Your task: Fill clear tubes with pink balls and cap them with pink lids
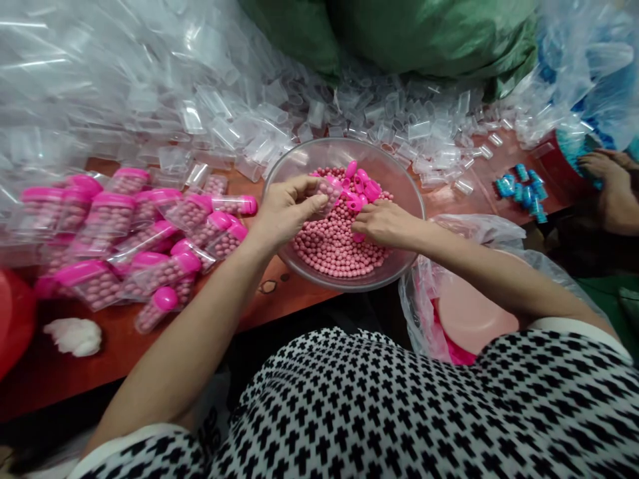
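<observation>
A wide clear bowl (417, 199) holds pink beads (334, 246) and a small heap of bright pink caps (367, 185). Over its left side, my left hand (289, 209) pinches a small clear container (329, 191) with pink beads inside. My right hand (384, 225) reaches into the bowl beside the caps, its fingers bent together around a pink cap (358, 236) that is mostly hidden. Filled containers with pink caps (112, 219) lie piled on the table to the left of the bowl.
Loose clear empty containers (219, 126) cover the table's back, below a green sack (429, 33). Small blue-capped containers (524, 189) lie at right, near another person's hand (609, 179). A white crumpled wad (74, 336) and red tub (12, 319) sit at left. A plastic bag (417, 313) hangs front right.
</observation>
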A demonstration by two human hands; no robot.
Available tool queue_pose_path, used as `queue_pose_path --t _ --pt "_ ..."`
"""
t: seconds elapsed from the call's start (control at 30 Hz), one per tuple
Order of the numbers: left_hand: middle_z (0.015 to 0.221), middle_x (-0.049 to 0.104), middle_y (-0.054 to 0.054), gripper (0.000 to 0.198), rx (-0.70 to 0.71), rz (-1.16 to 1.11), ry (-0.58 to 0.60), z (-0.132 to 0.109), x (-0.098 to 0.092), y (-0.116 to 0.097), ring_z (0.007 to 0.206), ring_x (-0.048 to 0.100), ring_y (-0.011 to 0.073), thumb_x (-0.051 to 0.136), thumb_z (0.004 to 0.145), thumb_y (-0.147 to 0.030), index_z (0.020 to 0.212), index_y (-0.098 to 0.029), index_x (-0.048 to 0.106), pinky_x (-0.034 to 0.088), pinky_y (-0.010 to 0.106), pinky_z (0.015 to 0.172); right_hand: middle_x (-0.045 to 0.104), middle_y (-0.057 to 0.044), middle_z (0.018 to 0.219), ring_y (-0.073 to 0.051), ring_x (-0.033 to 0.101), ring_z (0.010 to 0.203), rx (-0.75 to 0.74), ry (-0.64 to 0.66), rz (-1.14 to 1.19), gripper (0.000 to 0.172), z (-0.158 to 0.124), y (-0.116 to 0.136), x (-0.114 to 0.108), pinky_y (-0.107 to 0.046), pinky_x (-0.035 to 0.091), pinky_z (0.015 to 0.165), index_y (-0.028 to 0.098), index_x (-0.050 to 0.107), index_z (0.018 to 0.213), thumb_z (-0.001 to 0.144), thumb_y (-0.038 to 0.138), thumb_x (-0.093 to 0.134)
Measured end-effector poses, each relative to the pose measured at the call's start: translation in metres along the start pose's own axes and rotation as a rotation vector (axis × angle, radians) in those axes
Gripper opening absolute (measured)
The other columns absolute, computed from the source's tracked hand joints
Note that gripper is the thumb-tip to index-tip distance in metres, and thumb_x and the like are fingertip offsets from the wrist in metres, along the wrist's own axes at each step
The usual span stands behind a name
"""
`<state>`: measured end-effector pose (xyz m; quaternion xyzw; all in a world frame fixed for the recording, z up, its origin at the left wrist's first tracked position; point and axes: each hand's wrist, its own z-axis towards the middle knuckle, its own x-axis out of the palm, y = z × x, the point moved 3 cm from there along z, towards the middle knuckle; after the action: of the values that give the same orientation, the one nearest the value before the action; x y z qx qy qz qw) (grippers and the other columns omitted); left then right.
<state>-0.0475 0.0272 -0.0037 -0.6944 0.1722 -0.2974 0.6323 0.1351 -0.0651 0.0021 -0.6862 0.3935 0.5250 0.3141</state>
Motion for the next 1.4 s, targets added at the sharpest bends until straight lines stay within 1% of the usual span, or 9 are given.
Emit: queue_pose_path --t 0.1,0.17,0.3,0.4,0.53,0.67,0.87,1.07,1.4 --pt "0.098 0.075 0.008 0.048 -0.016 -0.033 0.023 -0.002 0.000 -0.001 0.090 0.072 0.0224 0.091 0.066 -0.042 0.100 -0.013 0.073 0.063 0.038 0.083 0.071 -0.009 0.081 -0.021 0.061 0.081 0.073 -0.015 0.126 0.009 0.007 -0.007 0.004 -0.035 0.043 0.077 0.015 0.072 0.085 0.092 0.016 0.066" --pt "0.098 0.075 0.008 0.049 -0.039 -0.063 0.033 -0.002 0.000 -0.002 0.086 0.072 0.0211 0.092 0.063 -0.043 0.097 -0.014 0.071 0.063 0.036 0.080 0.071 -0.007 0.082 -0.018 0.060 0.077 0.124 -0.097 0.397 0.008 0.009 -0.016 -0.003 -0.034 0.045 0.075 0.015 0.072 0.091 0.089 0.022 0.071" --pt "0.096 0.077 0.007 0.052 -0.097 -0.149 0.051 -0.001 0.001 -0.004 0.080 0.072 0.0172 0.095 0.058 -0.044 0.092 -0.015 0.069 0.063 0.031 0.076 0.068 -0.001 0.081 -0.013 0.060 0.070 0.158 -0.275 1.160 0.034 0.012 -0.022 -0.018 -0.028 0.048 0.067 0.016 0.069 0.095 0.084 0.048 0.077" --pt "0.095 0.078 0.008 0.055 -0.138 -0.205 0.072 0.000 0.001 -0.003 0.080 0.075 0.0180 0.096 0.058 -0.042 0.096 -0.014 0.068 0.063 0.031 0.078 0.067 0.000 0.078 -0.012 0.059 0.067 0.201 -0.425 1.358 0.046 0.020 -0.013 -0.022 -0.026 0.049 0.064 0.017 0.067 0.092 0.075 0.057 0.083" --pt "0.091 0.078 0.008 0.053 -0.128 -0.263 0.002 0.001 -0.001 -0.001 0.082 0.076 0.0198 0.095 0.061 -0.037 0.100 -0.014 0.067 0.064 0.033 0.079 0.068 -0.001 0.080 -0.013 0.060 0.069 0.267 -0.638 1.243 0.045 0.026 0.003 -0.021 -0.028 0.052 0.067 0.017 0.070 0.094 0.077 0.057 0.081" --pt "0.096 0.078 0.008 0.055 -0.082 -0.265 -0.011 0.001 -0.002 0.000 0.086 0.077 0.0215 0.095 0.061 -0.041 0.102 -0.015 0.069 0.065 0.036 0.082 0.073 -0.002 0.084 -0.015 0.062 0.071 0.316 -0.711 0.996 0.033 0.024 0.008 -0.023 -0.031 0.054 0.071 0.019 0.075 0.105 0.082 0.043 0.078" --pt "0.104 0.079 0.008 0.056 0.047 -0.158 -0.010 -0.003 0.001 -0.002 0.095 0.074 0.0218 0.093 0.062 -0.049 0.104 -0.016 0.076 0.062 0.037 0.090 0.076 -0.007 0.108 -0.022 0.069 0.100 0.196 -0.838 0.746 0.031 0.008 -0.011 -0.057 -0.039 0.053 0.094 0.023 0.075 0.119 0.094 0.040 0.068" --pt "0.112 0.079 0.009 0.057 0.110 -0.005 -0.012 -0.006 0.000 0.003 0.104 0.073 0.0274 0.087 0.068 -0.052 0.110 -0.016 0.080 0.060 0.041 0.095 0.075 -0.008 0.108 -0.022 0.068 0.097 0.018 -0.739 0.446 0.034 0.011 -0.002 -0.072 -0.037 0.053 0.092 0.023 0.071 0.123 0.101 0.045 0.057" --pt "0.124 0.076 0.007 0.039 0.232 0.166 -0.072 -0.017 -0.001 0.002 0.117 0.071 0.0303 0.078 0.081 -0.045 0.112 -0.021 0.081 0.054 0.044 0.107 0.068 -0.009 0.101 -0.020 0.063 0.088 -0.035 -0.668 0.265 0.026 0.010 0.014 -0.066 -0.031 0.052 0.076 0.020 0.065 0.122 0.103 0.030 0.051"
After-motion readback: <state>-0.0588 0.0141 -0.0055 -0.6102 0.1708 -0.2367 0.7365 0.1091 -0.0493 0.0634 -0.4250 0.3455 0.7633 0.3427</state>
